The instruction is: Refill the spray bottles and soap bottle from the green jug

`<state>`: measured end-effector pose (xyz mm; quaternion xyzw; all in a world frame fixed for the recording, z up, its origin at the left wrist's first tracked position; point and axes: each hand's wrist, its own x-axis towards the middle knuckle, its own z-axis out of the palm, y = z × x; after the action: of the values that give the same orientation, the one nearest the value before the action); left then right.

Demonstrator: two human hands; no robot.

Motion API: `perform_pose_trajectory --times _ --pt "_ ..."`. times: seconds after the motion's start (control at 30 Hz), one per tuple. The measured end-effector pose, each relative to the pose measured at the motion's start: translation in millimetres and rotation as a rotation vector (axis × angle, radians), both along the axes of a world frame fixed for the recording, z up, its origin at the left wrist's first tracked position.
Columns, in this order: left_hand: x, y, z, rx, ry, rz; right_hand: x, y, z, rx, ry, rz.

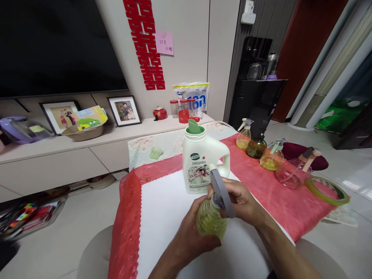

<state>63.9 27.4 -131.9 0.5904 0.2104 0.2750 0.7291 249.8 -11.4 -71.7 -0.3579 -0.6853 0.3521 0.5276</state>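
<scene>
A small ribbed spray bottle point(209, 221) with yellow-green liquid in it is held over the white sheet. My left hand point(192, 228) wraps round its body from the left and below. At its top, the fingers of my right hand point(240, 199) close on the grey spray head point(220, 188), which sits at the bottle's neck. Just behind stands a large white detergent jug point(195, 155) with a handle on its right. Its mouth is uncapped, and a green spout point(194, 126) shows inside.
Several spray bottles point(243, 136) line the right side of the red cloth point(250, 162), with a roll of tape point(328, 190) near its right edge. A pale green cap point(156, 152) lies at the back left. Jars and picture frames stand on the cabinet behind.
</scene>
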Motion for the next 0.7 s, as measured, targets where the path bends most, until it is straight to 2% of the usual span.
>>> perform_pose_trajectory --times 0.1,0.23,0.43,0.57,0.7 --pt "0 0 1.0 -0.159 -0.079 -0.127 8 -2 -3.6 0.021 0.081 0.013" --pt "1 -2 0.3 -0.244 -0.12 -0.193 13 -4 -6.4 -0.006 0.154 0.036" --pt "4 -6 -5.1 -0.197 -0.174 -0.144 10 -4 -3.6 -0.094 0.172 0.111" --pt "8 -7 -4.9 -0.179 -0.271 -0.112 6 -6 7.4 -0.247 0.166 0.222" --pt "10 -8 -4.5 -0.176 -0.298 -0.022 5 -8 10.3 -0.266 0.116 0.17"
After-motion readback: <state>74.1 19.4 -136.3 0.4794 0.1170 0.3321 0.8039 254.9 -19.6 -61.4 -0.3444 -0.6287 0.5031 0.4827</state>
